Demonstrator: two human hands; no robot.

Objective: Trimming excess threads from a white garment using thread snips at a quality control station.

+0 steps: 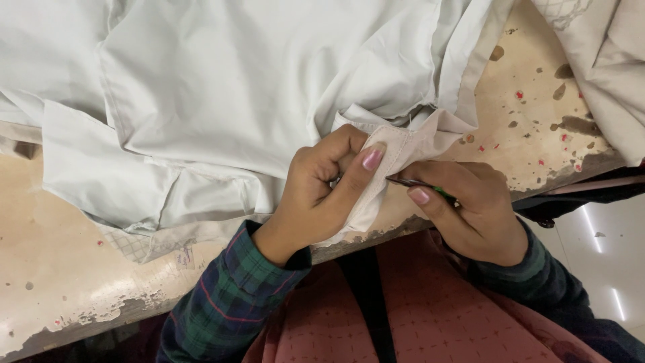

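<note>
A pale cloth (255,87) lies spread over the worn surface (531,114), and one folded corner of it hangs at the near edge, caught in the left hand (319,191). That hand's grip is pressed together on the cloth: the thumb lies flat along the fold, the fingers curl under it, and the wrist bends up from a dark plaid sleeve (228,296). Just to its right, touching the same fold, the right hand (470,208) pinches a thin dark tool with a green handle (420,185) between thumb and forefinger; the tip points left at the cloth edge beside the left thumb. The right hand's other fingers are folded in, with the palm turned down over the surface edge. Another light cloth (605,60) lies heaped at the far right, well apart from both hands.
</note>
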